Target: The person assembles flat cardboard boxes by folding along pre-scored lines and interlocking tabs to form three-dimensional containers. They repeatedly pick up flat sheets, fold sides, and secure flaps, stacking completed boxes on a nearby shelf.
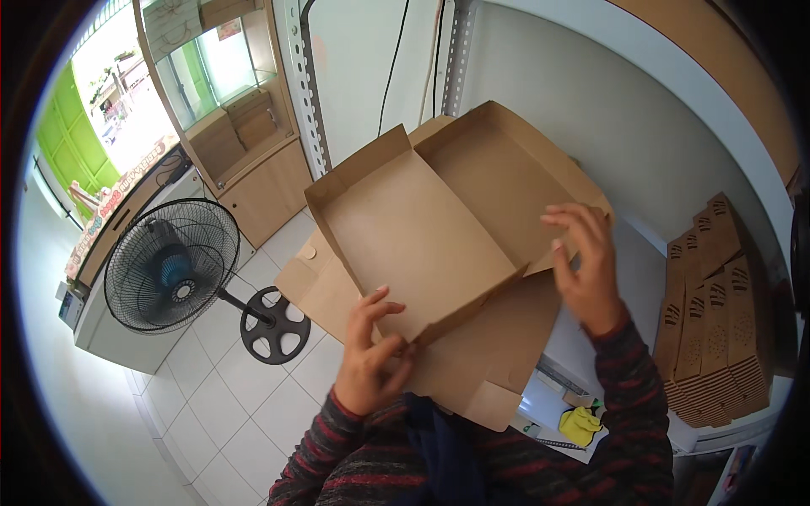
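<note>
An open brown cardboard box tray (413,228) with upright walls lies tilted in front of me, its top facing up. My left hand (371,358) is at its near left corner, with curved fingers apart over the corner. I cannot tell whether they touch the wall. Behind and to the right, a second open cardboard tray (498,160) is partly covered by the first. Beside its right edge, my right hand (586,266) is raised with fingers spread, holding nothing. Under both trays lies a flat cardboard sheet (489,354) with flaps and a round cut-out.
Stacked folded cartons (709,329) stand at the right on a white surface (616,295). A yellow cloth (579,426) lies low at the right. At the left are a black pedestal fan (173,266) and a wooden cabinet (261,177). A perforated metal post (312,110) stands behind.
</note>
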{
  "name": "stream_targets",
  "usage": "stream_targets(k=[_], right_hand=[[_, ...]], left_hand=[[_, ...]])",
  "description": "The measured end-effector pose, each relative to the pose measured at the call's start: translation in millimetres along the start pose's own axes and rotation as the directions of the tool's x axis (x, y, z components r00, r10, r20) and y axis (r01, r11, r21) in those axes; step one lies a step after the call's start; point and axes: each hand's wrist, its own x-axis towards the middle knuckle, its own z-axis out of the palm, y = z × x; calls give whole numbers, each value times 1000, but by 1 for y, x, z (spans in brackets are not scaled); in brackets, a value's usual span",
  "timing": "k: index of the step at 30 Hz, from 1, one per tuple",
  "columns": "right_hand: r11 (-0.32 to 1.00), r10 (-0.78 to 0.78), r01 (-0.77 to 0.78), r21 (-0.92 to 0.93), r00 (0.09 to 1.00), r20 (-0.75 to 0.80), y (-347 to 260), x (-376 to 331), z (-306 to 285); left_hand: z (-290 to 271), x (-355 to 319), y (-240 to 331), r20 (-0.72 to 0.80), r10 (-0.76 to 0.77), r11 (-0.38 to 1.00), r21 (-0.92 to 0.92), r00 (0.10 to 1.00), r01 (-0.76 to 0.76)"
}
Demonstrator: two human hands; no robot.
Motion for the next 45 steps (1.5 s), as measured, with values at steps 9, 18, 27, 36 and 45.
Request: stream_targets(k=[9,18,27,36,45], right_hand=[[992,87,-120,36,865,495,60,-47,-20],[1000,-7,5,10,964,264,71,-60,1],[995,-26,14,97,992,124,78,-60,3],[986,61,-75,146,993,98,85,-58,7],[990,-34,33,133,999,4,78,-62,17]], left_hand=[[-31,10,9,13,-18,979,201,1000,15],[18,33,51,108,356,919,139,928,-369],[5,14,22,-129,191,972,161,973,-169],[12,-23,12,-18,-12,991,134,1000,14],[-42,55,6,49,277,936,213,960,-281]])
